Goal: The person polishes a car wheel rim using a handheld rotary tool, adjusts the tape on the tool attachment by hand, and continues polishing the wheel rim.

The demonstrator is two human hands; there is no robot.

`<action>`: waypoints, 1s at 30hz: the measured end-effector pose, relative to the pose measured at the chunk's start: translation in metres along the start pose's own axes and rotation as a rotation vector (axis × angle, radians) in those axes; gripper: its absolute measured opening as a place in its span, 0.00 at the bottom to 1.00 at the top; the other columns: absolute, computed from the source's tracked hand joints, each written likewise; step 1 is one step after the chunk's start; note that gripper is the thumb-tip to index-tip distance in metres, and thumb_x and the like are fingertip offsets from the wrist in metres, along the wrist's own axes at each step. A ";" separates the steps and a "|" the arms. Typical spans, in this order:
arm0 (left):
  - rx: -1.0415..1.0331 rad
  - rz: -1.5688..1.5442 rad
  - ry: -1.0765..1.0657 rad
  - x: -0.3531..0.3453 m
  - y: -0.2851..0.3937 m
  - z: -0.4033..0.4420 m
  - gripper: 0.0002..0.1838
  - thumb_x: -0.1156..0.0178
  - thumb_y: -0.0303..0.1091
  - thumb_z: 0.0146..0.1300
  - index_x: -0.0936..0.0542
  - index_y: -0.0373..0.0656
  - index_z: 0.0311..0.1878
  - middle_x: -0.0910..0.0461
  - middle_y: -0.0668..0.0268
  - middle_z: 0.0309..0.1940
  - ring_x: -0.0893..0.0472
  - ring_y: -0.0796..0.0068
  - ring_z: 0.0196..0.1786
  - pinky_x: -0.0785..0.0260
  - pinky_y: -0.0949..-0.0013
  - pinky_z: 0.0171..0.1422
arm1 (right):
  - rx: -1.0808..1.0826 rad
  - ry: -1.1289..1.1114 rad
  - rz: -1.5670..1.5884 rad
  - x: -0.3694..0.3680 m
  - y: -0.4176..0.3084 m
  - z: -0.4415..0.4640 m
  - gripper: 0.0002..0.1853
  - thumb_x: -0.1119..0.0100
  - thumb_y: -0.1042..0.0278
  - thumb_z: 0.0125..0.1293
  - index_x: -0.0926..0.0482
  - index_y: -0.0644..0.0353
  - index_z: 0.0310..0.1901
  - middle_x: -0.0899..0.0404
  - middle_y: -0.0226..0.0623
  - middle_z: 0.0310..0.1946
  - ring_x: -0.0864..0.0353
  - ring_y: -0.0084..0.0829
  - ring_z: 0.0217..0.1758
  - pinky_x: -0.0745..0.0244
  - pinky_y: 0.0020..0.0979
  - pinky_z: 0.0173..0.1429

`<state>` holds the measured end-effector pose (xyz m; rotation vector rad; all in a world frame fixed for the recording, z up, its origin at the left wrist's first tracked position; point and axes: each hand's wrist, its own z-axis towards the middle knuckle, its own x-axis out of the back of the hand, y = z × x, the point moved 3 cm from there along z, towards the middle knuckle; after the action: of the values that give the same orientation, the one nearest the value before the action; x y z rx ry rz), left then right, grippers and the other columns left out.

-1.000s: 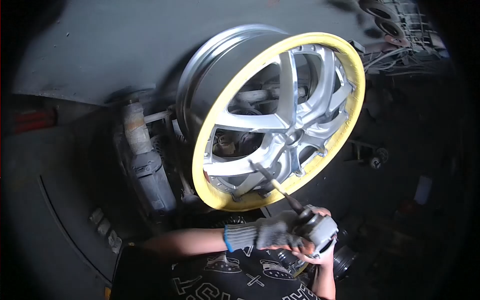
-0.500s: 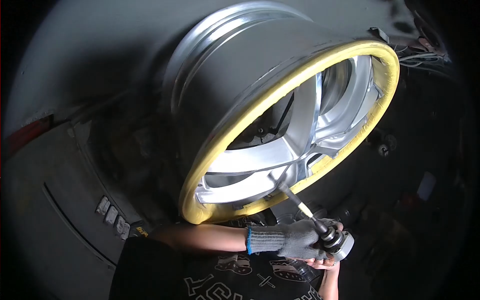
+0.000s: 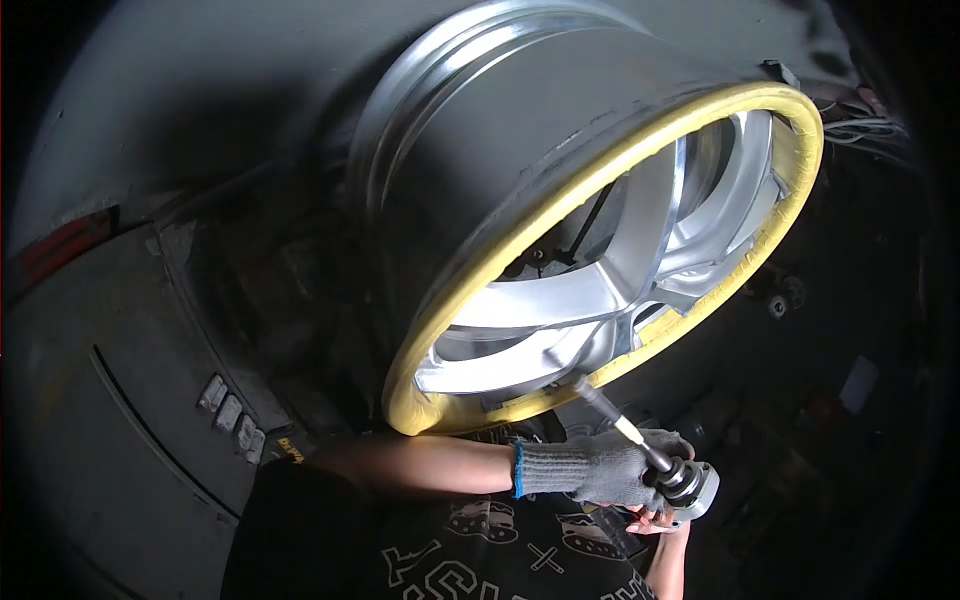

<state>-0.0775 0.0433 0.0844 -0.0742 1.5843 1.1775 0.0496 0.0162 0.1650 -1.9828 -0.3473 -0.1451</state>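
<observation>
A silver alloy wheel [image 3: 551, 303], its front rim edge wrapped in yellow tape [image 3: 530, 245], stands tilted before me. Wrapped around the neck of a die grinder [image 3: 703, 492] is my left hand [image 3: 630, 465], in a grey knit glove with a blue cuff. My right hand [image 3: 655, 521], with bare fingers showing, is curled beneath the grinder's body and is partly hidden. From the grinder a long shaft [image 3: 628, 430] points up and left. Its dark, blurred tip lies over the lower taped rim, near the end of a spoke; contact cannot be made out.
At left is a grey panel with several small metal blocks [image 3: 230, 417] and a dark curved strip [image 3: 150, 430]. Cables [image 3: 862, 130] lie at the upper right. A pale rectangular piece [image 3: 858, 384] shows in the dark area at right.
The whole view has shifted, putting the wheel farther right. Relative to the wheel, the grinder's tip has moved down and outward, from the spoke toward the taped rim. Both hands keep their hold.
</observation>
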 end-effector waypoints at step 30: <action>0.469 0.757 -0.044 -0.063 -0.046 -0.051 0.25 0.26 0.56 0.49 0.21 0.43 0.35 0.20 0.71 0.22 0.24 0.82 0.20 0.31 0.76 0.21 | 0.446 -0.404 0.701 0.019 0.051 -0.047 0.54 0.14 0.51 0.38 0.35 0.65 0.65 0.21 0.48 0.49 0.20 0.45 0.55 0.27 0.47 0.64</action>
<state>-0.0618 -0.0476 0.0980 0.9190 1.8685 1.3027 0.0861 -0.0426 0.1457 -1.5709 0.0772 0.7254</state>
